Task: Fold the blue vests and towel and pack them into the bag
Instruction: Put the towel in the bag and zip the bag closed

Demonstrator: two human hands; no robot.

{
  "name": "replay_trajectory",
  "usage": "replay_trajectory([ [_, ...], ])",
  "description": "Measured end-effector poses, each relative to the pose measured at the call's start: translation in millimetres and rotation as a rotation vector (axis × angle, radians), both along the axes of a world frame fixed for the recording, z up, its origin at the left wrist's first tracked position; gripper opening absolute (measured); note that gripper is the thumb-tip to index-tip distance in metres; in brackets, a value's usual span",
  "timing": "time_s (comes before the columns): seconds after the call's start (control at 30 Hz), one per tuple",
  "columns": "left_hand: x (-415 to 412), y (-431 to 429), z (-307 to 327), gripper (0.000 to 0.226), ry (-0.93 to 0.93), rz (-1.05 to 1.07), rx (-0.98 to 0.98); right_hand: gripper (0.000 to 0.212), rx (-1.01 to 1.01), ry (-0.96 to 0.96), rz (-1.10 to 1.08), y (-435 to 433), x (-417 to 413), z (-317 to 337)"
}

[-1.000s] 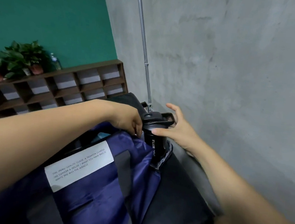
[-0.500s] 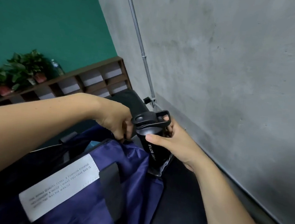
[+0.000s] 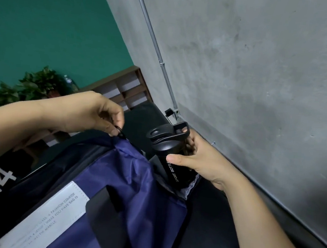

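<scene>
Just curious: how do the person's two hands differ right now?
The left hand pinches a small black pull on the blue bag; the right hand wraps around the black bottle. The left hand reaches down from above, the right hand from the side. Both hold something.

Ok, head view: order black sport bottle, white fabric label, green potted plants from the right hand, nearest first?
1. Black sport bottle: gripped by the right hand.
2. White fabric label: lower left.
3. Green potted plants: far left, behind.

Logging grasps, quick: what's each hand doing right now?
Left hand: pinches the zipper pull on the bag.
Right hand: holds the black bottle.
</scene>
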State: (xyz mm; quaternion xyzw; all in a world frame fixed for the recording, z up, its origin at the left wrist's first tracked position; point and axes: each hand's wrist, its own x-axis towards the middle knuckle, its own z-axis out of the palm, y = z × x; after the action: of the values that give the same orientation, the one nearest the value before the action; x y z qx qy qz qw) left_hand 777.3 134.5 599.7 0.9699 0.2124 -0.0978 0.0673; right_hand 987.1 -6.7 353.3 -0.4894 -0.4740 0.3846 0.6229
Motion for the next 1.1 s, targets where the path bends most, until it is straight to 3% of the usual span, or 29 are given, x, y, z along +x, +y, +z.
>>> replay_trajectory([
  [0.13, -11, -7, 11, 0.014, -0.082, 0.044, -0.040, 0.083, 0.015, -0.055, 0.051, -5, -8, 6],
  [0.43, -24, -23, 44, 0.012, -0.157, 0.061, 0.024, 0.086, -0.071, -0.402, 0.185, -6, -16, 23],
  [0.67, -18, -31, 46, 0.010, -0.156, 0.046, 0.038, 0.074, -0.039, -0.302, 0.325, -13, -17, 31],
  [0.77, -18, -31, 47, 0.010, -0.171, 0.046, -0.052, 0.073, -0.010, -0.248, 0.382, -17, -19, 36],
  [0.83, -20, -33, 46, 0.015, -0.067, 0.082, -0.157, 0.072, -0.031, -0.283, 0.415, -20, -22, 37],
  [0.9, -24, -34, 45, 0.018, 0.189, 0.093, -0.197, 0.070, -0.057, -0.338, 0.435, -23, -24, 39],
  [0.97, -27, -39, 40, 0.005, 0.378, 0.120, -0.182, 0.069, -0.054, -0.396, 0.416, -26, -26, 40],
  [1.1, -21, -52, 15, 0.055, 0.372, 0.194, -0.033, 0.069, -0.087, -0.460, 0.471, -35, -28, 49],
])
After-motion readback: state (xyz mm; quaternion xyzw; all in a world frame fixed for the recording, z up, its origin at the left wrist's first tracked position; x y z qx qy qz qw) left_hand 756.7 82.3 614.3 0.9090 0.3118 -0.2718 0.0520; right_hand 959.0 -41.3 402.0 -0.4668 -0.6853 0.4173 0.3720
